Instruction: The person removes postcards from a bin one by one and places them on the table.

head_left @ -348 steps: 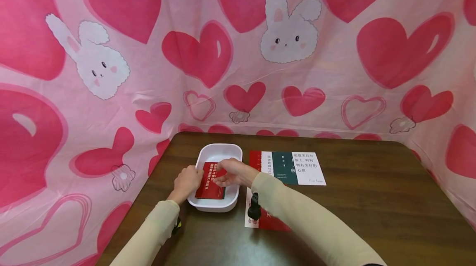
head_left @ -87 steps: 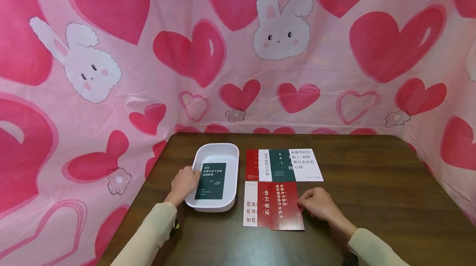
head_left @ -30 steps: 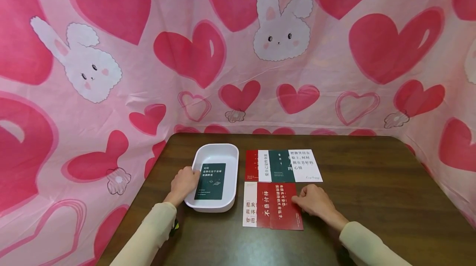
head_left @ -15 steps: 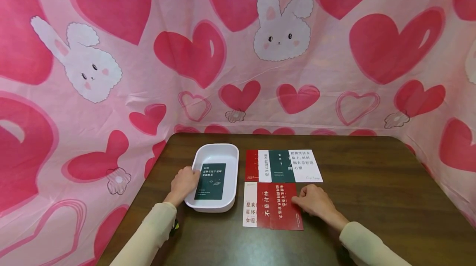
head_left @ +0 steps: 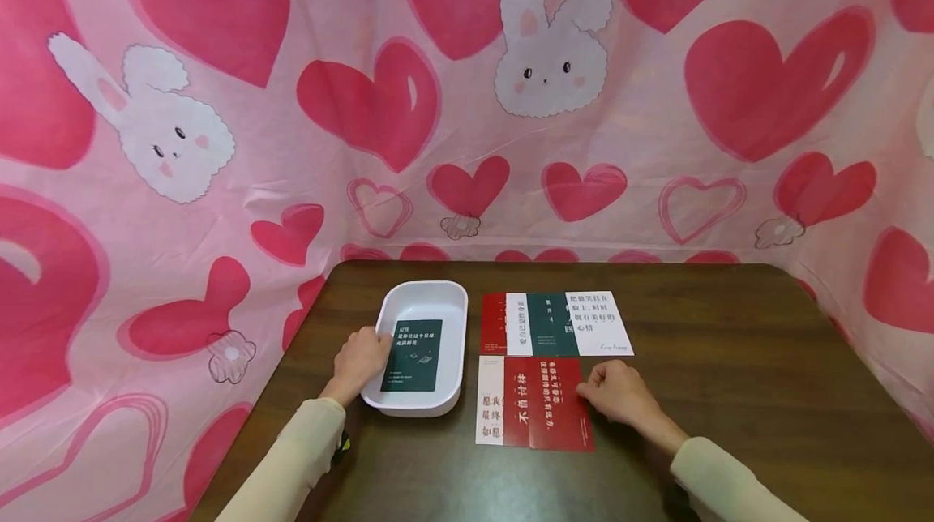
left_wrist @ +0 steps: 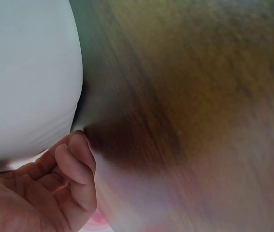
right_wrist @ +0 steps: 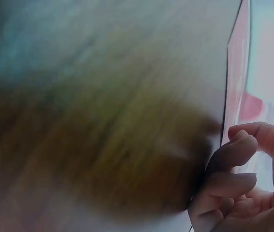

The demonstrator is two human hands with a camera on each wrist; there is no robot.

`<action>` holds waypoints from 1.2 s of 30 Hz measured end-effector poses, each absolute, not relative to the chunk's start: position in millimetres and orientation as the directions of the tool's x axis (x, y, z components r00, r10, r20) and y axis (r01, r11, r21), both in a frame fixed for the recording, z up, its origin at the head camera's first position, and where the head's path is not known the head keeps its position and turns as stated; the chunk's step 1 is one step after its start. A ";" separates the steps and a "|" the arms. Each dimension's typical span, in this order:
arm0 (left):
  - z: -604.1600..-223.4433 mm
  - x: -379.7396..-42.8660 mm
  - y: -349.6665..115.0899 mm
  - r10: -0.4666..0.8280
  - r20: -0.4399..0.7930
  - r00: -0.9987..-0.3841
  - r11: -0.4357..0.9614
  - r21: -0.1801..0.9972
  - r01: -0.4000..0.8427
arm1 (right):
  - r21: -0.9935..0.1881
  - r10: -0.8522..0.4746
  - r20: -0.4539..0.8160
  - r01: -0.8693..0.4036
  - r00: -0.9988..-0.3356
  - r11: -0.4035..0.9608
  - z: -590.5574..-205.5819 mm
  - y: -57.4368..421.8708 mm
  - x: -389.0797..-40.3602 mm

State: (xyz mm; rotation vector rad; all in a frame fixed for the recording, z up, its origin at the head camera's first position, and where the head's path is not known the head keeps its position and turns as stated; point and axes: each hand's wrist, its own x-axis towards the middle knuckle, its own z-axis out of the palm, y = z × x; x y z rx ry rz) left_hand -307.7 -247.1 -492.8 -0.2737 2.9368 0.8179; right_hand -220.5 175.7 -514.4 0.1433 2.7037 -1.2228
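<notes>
My left hand (head_left: 362,360) grips the left rim of a white plastic tray (head_left: 456,360), fingers curled on it. In the left wrist view, those fingers (left_wrist: 76,166) bend at the edge of the tray's pale wall (left_wrist: 25,72). A dark green card (head_left: 413,372) with white print lies flat inside the tray. My right hand (head_left: 620,394) pinches the right edge of a red card (head_left: 562,421) lying on the table. Seen from the right wrist, thumb and forefinger meet at that card's edge, the other fingers (right_wrist: 223,188) curled below.
Left of the red card, another red card (head_left: 516,425) and a white one (head_left: 490,380) overlap in the front row. Behind them a second row overlaps: red (head_left: 493,340), white, green (head_left: 549,327) and white cards (head_left: 598,335). A pink heart-print cloth (head_left: 467,206) surrounds the brown table (head_left: 730,360).
Earlier, the red card lay over the green one in the tray, with both hands there. Now it ends the front row under my right hand. Over the last second, almost nothing has moved.
</notes>
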 end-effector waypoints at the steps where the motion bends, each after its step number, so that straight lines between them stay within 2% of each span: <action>1: -492.7 -307.8 -247.1 -0.150 -0.124 -0.981 0.841 0.506 -0.193 | -0.743 0.021 -0.186 0.154 -0.982 0.651 -513.7 176.3 -220.6; 21: -492.6 -306.3 -248.8 -0.139 -0.109 -0.984 0.852 0.493 -0.175 | -0.763 0.046 -0.121 0.123 -0.992 0.635 -502.7 180.8 -222.4; 36: -492.6 -307.6 -248.5 -0.134 -0.112 -0.985 0.848 0.502 -0.172 | -0.761 0.022 -0.002 0.016 -1.000 0.648 -465.8 171.3 -245.9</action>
